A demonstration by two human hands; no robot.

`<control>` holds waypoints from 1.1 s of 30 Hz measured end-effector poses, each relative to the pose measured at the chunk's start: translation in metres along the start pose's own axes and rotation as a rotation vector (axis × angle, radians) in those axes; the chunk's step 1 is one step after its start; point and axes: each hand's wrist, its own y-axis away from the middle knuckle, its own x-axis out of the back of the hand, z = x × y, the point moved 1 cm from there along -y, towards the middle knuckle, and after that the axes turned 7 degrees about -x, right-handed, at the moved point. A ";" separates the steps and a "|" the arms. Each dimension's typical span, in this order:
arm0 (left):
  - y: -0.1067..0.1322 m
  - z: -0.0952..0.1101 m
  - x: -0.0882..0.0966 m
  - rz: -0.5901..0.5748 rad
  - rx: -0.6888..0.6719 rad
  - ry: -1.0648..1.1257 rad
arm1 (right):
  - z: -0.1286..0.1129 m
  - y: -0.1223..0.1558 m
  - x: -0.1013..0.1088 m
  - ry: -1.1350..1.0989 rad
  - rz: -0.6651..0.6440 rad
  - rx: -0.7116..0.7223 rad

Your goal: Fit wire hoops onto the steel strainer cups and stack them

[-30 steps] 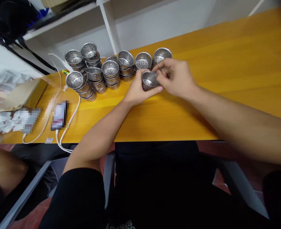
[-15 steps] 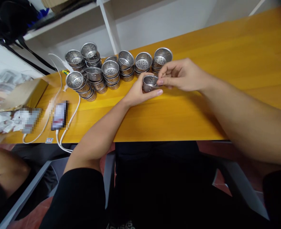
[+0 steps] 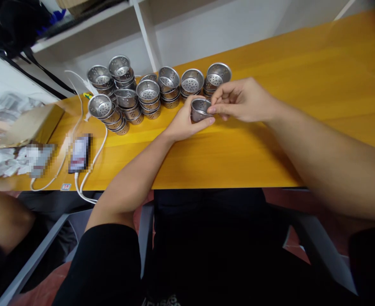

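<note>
A small perforated metal strainer basket [image 3: 200,111] is held just above the wooden table, its open top facing up. My left hand [image 3: 186,121] is wrapped round its left side, with the thumb along the near side. The thumb and index finger of my right hand [image 3: 234,102] pinch at the basket's right rim; whether a small part is between them is hidden. Behind the hands stand several stacks of like strainer baskets [image 3: 148,92]. The rightmost stack [image 3: 218,75] rises just behind my right hand.
A phone [image 3: 80,153] with white cables lies left on the table [image 3: 187,170]. Farther left are a cardboard box [image 3: 34,125], plastic bags [image 3: 7,161] and another person's arm [image 3: 7,214]. White shelving [image 3: 144,34] borders the back, with a black bag [image 3: 15,25] at upper left.
My right fingertips have shifted slightly left along the basket's rim, and my left thumb has drawn in a little. The other person's arm at the left has moved.
</note>
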 end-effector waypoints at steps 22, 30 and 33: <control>-0.002 -0.018 -0.001 0.089 0.000 0.010 | 0.013 0.002 0.008 0.298 0.194 0.312; 0.004 -0.003 0.005 0.119 0.023 -0.038 | 0.028 -0.006 0.012 0.378 0.185 0.397; 0.005 0.006 0.007 0.123 0.006 -0.047 | 0.028 -0.006 0.011 0.401 0.153 0.380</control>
